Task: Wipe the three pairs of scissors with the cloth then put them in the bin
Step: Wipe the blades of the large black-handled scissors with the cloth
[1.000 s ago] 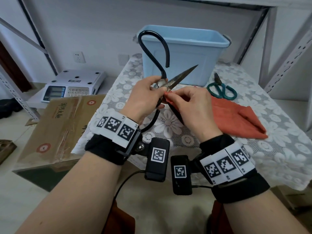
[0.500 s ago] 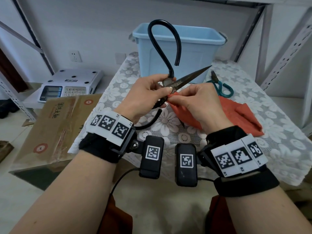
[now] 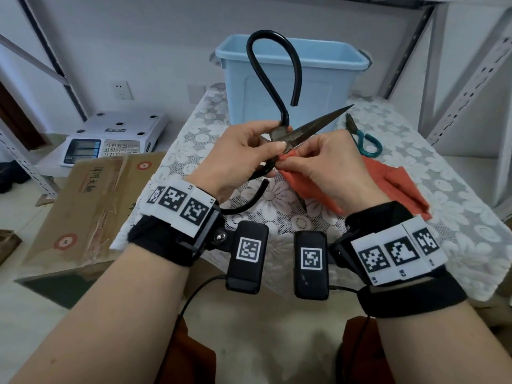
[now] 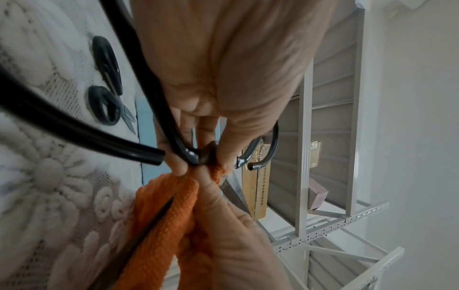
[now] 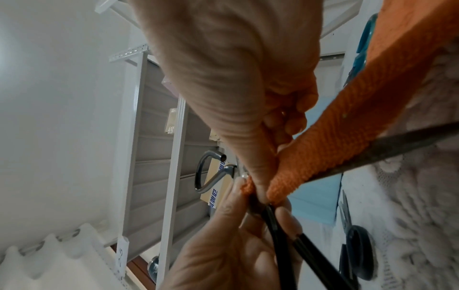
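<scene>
My left hand (image 3: 273,145) grips the large black-handled scissors (image 3: 318,123) at the pivot, blades apart, one handle loop standing up in front of the blue bin (image 3: 293,73). With its fingertips, my right hand (image 3: 293,159) pinches a corner of the orange cloth (image 3: 393,184) around the lower blade right next to the pivot. The wrist views show the cloth (image 4: 168,206) folded over that blade (image 5: 397,145). Green-handled scissors (image 3: 365,142) lie on the table behind my right hand. A dark-handled pair (image 4: 106,82) lies by the bin.
The table (image 3: 457,217) has a white lace cover, with the bin at its far edge. To the left, lower down, are a cardboard box (image 3: 83,203) and an electronic scale (image 3: 110,139). Metal shelf posts (image 3: 471,79) stand on the right.
The big scissors have turned a little, so the handle loop and the upper blade tip now sit further right. My right hand has raised the cloth corner against the blade near the pivot.
</scene>
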